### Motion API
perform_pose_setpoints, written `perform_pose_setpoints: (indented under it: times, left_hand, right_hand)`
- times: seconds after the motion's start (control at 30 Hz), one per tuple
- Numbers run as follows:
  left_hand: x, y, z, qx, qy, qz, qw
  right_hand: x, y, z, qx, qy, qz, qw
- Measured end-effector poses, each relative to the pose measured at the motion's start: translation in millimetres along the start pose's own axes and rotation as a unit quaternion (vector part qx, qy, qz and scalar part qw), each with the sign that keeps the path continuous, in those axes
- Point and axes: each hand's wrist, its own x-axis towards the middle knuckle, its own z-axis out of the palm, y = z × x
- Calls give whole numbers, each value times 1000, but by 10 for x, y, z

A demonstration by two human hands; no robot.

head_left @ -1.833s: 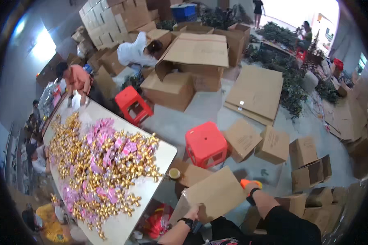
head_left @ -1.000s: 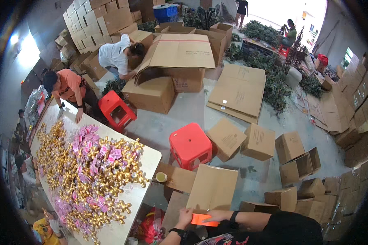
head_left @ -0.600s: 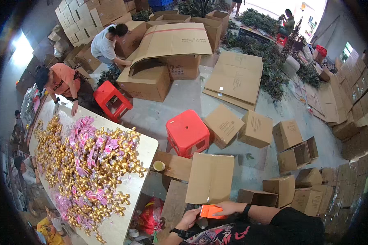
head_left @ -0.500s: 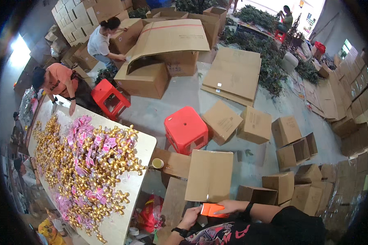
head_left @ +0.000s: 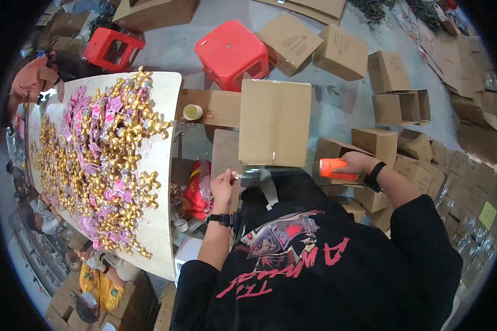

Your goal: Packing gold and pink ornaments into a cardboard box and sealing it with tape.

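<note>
A folded brown cardboard box (head_left: 275,121) stands in front of me. My right hand (head_left: 360,162) grips an orange tape dispenser (head_left: 330,168) just right of the box's lower edge. My left hand (head_left: 223,184) pinches the free end of a strip of clear tape (head_left: 259,174). The strip stretches between my two hands along the box's near edge. Both wrists wear black bands, and my black printed shirt fills the lower part of the view.
A long pale table (head_left: 161,160) on my left is heaped with gold and pink ornaments (head_left: 94,160). A tape roll (head_left: 193,112) lies on flat cardboard. Two red stools (head_left: 231,52) (head_left: 111,47) and several small boxes (head_left: 395,107) stand around. Other people (head_left: 36,77) work by the table.
The view has tipped down toward my hands. My hands, close together at the orange dispenser before, have drawn apart, and a strip of clear tape now stretches between them.
</note>
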Motion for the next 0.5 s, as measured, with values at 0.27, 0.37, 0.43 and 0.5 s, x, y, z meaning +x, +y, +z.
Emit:
perform_pose_setpoints:
  times: [0.27, 0.37, 0.43, 0.5]
  left_hand:
    - [502, 93, 123, 297, 90, 140, 940]
    - [731, -84, 240, 227, 50, 167, 958]
    - [938, -449, 249, 151, 48, 108, 981]
    - [1045, -515, 133, 210, -2, -27, 977]
  right_hand:
    - [467, 121, 412, 15, -33, 77, 996]
    - [760, 105, 465, 31, -40, 142, 989]
    - [1082, 108, 555, 89, -51, 169, 980]
    - [1142, -416, 437, 94, -12, 138, 986]
